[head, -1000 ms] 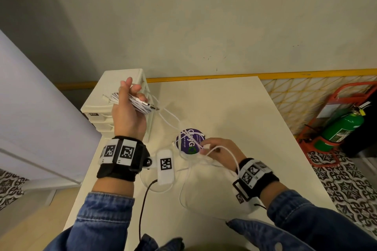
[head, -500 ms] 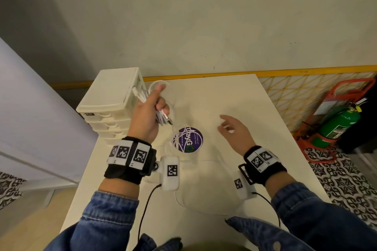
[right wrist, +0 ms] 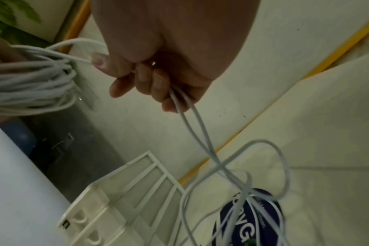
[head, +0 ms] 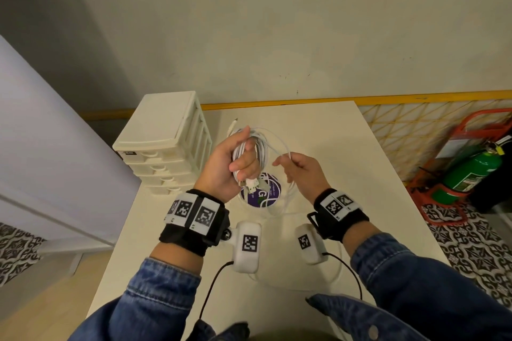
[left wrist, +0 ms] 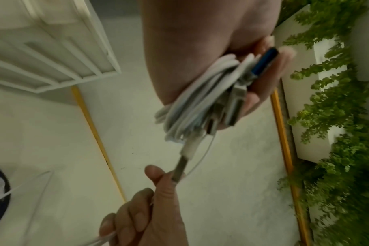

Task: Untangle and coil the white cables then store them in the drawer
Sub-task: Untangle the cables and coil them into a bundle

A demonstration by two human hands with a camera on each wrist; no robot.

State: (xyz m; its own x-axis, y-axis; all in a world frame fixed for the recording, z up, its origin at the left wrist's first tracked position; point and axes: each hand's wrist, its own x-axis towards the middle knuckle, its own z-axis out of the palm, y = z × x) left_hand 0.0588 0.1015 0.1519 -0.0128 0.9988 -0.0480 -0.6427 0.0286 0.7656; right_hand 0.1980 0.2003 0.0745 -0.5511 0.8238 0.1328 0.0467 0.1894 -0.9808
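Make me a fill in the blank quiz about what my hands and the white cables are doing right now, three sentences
1. The coiled bundle of white cables is held in the ____ hand.
2. The right hand pinches a loose ____ strand that trails down to the table.
3. The round sticker beneath the hands is ____ in colour.

Missing words: left; white; purple

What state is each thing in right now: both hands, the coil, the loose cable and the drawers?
left hand: grips the coiled cables
coiled cables: bundled, lifted off the table, plugs hanging below
right hand: pinches the loose cable
loose cable: uncoiled, trailing down to the table
drawer unit: all visible drawers closed
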